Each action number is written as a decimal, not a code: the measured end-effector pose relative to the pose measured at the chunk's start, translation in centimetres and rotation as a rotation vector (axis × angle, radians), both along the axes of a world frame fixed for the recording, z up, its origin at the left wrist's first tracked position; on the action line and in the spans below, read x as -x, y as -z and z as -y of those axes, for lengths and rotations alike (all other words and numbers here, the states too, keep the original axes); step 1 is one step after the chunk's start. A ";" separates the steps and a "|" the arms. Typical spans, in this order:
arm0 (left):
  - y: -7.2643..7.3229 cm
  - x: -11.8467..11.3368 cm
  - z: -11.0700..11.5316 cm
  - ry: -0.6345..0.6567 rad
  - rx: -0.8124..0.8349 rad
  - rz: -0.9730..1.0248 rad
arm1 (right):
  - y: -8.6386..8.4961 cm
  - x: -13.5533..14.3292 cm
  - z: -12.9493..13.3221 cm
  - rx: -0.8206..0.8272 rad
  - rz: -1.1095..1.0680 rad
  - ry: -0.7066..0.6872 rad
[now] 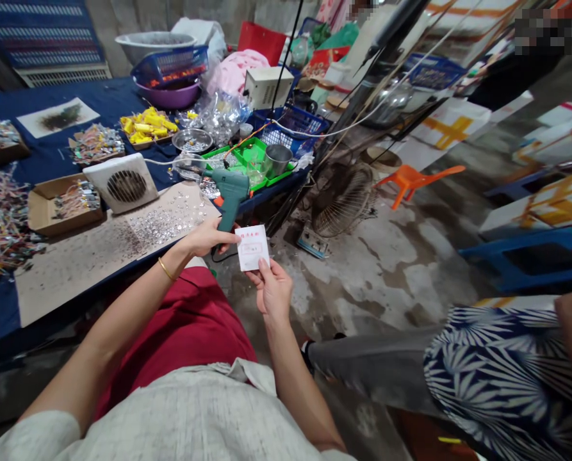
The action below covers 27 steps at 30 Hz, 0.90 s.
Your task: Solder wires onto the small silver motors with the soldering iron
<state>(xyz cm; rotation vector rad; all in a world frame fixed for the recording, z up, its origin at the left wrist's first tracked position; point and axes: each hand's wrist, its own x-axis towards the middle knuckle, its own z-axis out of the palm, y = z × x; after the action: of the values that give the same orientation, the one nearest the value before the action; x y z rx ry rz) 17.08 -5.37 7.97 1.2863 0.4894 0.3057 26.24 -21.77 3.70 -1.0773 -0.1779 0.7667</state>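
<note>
My left hand (207,238), with a gold bangle at the wrist, is closed around the lower handle of a green hot glue gun (230,189). The gun's nozzle points left over the table edge. One finger of this hand stretches out to the edge of a small white square card (253,246) with red print. Between thumb and fingers, my right hand (273,288) pinches that card at its lower corner. The card is held over the floor, just beyond my red-clothed lap. Too small to read is the print on it.
On the blue-covered table stand a small white fan (121,184), a cardboard box of wired parts (65,202), yellow parts (146,125) and a green tray (245,153). A floor fan (342,202) and an orange stool (410,182) stand ahead. Another person's grey-trousered leg (376,365) is at right.
</note>
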 end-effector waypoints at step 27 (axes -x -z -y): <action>-2.2 -0.8 1.6 -0.103 -0.125 -0.063 | 0.8 -3.0 1.1 0.290 0.943 0.012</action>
<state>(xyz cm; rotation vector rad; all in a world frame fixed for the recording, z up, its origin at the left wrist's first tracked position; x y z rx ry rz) 17.93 -6.96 10.15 1.3980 0.5995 0.3878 29.21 -22.92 2.87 -1.6559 -0.8757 0.2188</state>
